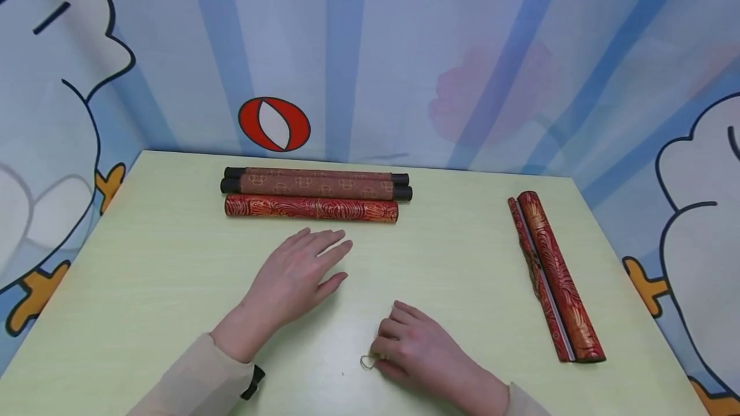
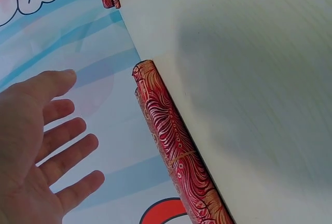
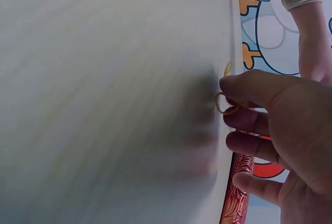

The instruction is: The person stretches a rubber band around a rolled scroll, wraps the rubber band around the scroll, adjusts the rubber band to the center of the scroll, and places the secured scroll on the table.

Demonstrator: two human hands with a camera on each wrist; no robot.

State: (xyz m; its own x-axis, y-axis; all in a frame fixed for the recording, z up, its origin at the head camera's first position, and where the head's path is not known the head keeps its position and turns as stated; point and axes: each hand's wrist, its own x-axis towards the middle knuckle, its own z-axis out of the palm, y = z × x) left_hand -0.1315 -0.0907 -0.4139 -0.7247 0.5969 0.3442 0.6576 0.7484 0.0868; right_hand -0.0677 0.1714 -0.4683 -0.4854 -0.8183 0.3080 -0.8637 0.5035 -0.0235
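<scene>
The right hand (image 1: 424, 352) pinches a thin yellowish rubber band (image 1: 367, 362) between thumb and forefinger, low over the table's near middle; in the right wrist view the band (image 3: 220, 105) loops out beside the fingertips. Fingers spread and holding nothing, the left hand (image 1: 295, 275) is just in front of a red patterned roll (image 1: 312, 208). That roll (image 2: 174, 136) has a thin band around its middle in the left wrist view. Directly behind it lie two brown rolls with black ends (image 1: 318, 185), side by side.
At the right of the table (image 1: 173, 262) lie a thick red patterned roll (image 1: 561, 275) and a thinner red one (image 1: 540, 287) beside it, with a dark tie or cord along the thinner one. A printed cloth (image 1: 393, 50) hangs behind and at both sides.
</scene>
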